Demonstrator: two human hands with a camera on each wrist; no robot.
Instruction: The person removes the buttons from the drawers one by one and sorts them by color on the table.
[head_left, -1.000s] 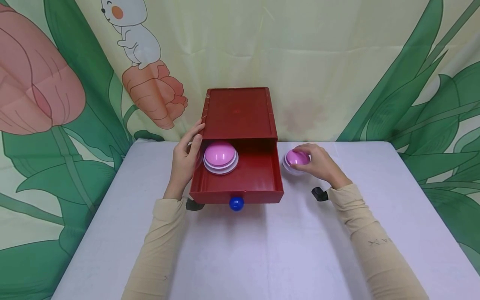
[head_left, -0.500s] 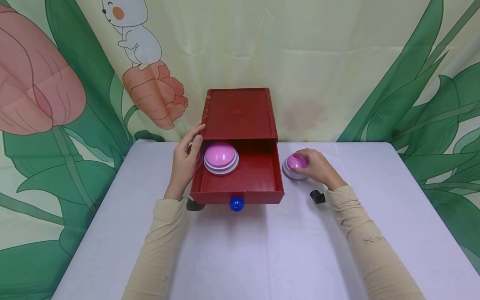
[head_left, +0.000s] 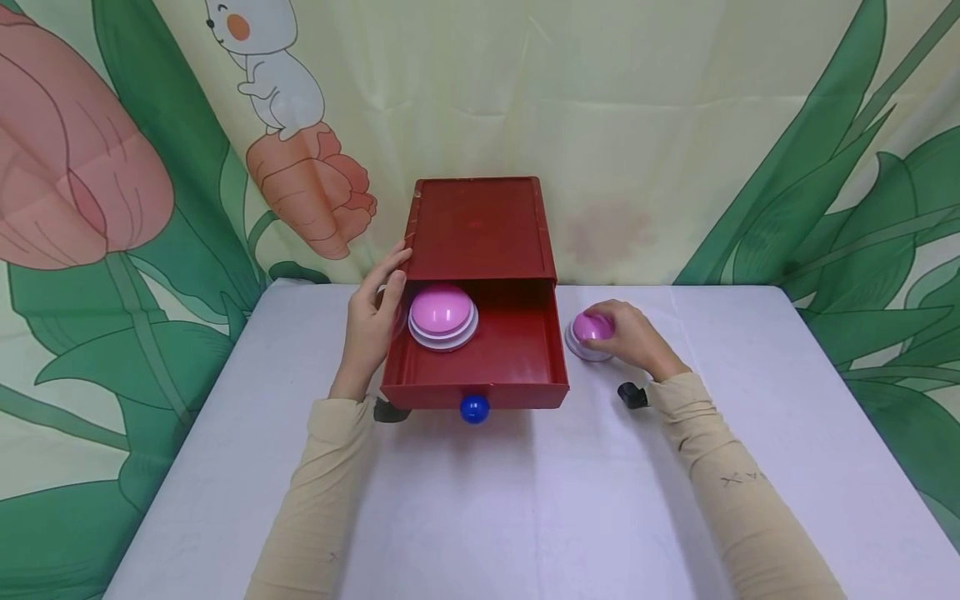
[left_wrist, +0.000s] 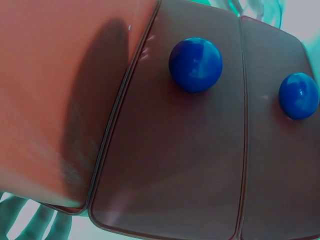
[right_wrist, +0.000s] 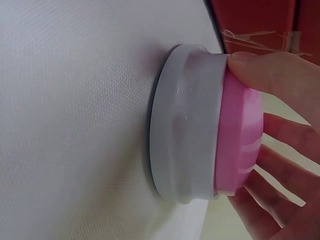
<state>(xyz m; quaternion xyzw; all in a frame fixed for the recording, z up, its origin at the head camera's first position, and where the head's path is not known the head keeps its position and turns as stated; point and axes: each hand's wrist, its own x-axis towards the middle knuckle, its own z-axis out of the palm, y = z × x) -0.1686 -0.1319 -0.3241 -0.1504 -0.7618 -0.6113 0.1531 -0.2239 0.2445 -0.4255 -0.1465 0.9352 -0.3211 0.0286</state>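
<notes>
A red drawer box (head_left: 480,229) stands on the table with its upper drawer (head_left: 517,354) pulled out. At the box's left side rests my left hand (head_left: 363,337), its thumb and fingers extended along the wall. Inside the drawer, on the left, lies a pink-domed push button (head_left: 441,315) on a white base. My right hand (head_left: 633,337) grips the dome of a similar push button (right_wrist: 185,125), right of the box, thumb on one side and fingers on the other. This button's white base sits on the white tablecloth.
The drawer fronts bear blue ball knobs (left_wrist: 195,65), one above another (left_wrist: 299,96). Behind the table (head_left: 465,517) hangs a patterned curtain (head_left: 660,142). Dark wrist-camera parts (head_left: 632,395) sit by both cuffs. Clear tape (right_wrist: 260,40) is stuck to the box's side.
My right hand and the push button it grips have shifted slightly down the head view, toward the table's near side. My left hand and the drawer box stay in place.
</notes>
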